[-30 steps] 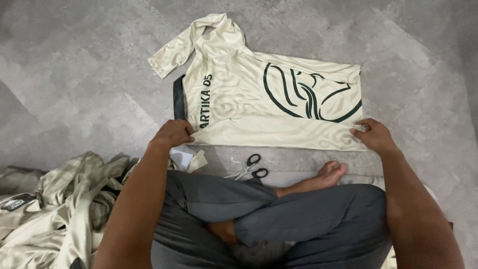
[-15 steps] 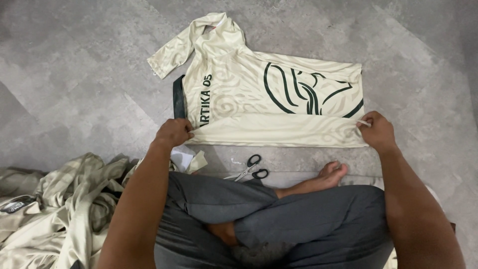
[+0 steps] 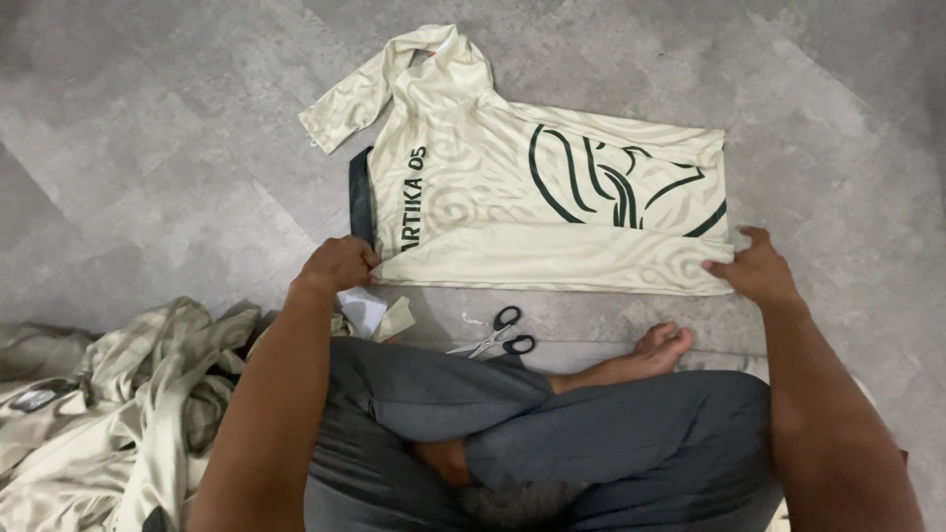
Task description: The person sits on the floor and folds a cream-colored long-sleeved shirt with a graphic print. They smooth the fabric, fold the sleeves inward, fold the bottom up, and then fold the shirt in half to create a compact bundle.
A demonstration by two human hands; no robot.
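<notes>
Cream jersey [image 3: 552,212] with dark green swirls and a dark graphic lies spread flat on the grey floor [image 3: 148,148] in front of me, folded along its near edge, one short sleeve sticking out at the far left corner. I sit cross-legged in grey trousers [image 3: 552,443], one bare foot [image 3: 660,350] pointing toward the cloth.

My left hand [image 3: 338,266] is curled closed at the jersey's near left corner, fingers pinching the fabric edge beside a dark green strip [image 3: 362,197] that runs along that side. My right hand [image 3: 757,268] rests at the near right corner, fingers stretched mostly flat and pressed onto the folded hem, thumb raised; it holds the cloth down rather than gripping it.

Black-handled scissors [image 3: 498,335] lie closed on the floor between the jersey's near edge and my legs, just beside a few small pale scraps [image 3: 379,315] near my left wrist. A heap of the same cream fabric [image 3: 118,414] sits crumpled on the floor by my left knee, well apart from the spread jersey.
</notes>
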